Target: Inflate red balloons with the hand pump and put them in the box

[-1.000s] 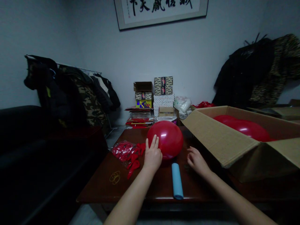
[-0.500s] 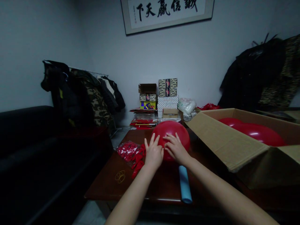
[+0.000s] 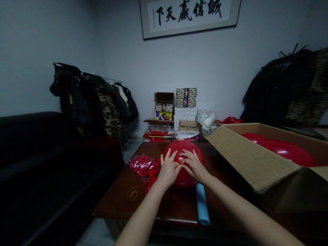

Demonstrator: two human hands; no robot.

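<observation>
A round, inflated red balloon (image 3: 188, 177) is over the dark wooden table (image 3: 115, 205). On its near side are both hands, their fingertips close together. My left hand (image 3: 169, 170) has its upper fingers spread, with thumb and index near the right hand. My right hand (image 3: 194, 165) has its fingers bent against the balloon; whatever is pinched between the hands is too small to make out. A light blue cylinder (image 3: 203, 205) lies just below the balloon. Left of it sits a clear bag of deflated red balloons (image 3: 143, 165), some loose beside it.
An open cardboard box (image 3: 251, 160) with inflated red balloons (image 3: 287, 150) stands at the right. Thin yellow rings (image 3: 132, 193) lie at the table's left. Stacked boxes (image 3: 186, 114) are behind the table; a black sofa (image 3: 38, 171) is at the left.
The balloon sits slightly lower and further left, nearer my hands. My fingertips have come closer together. The whole view has shifted a little.
</observation>
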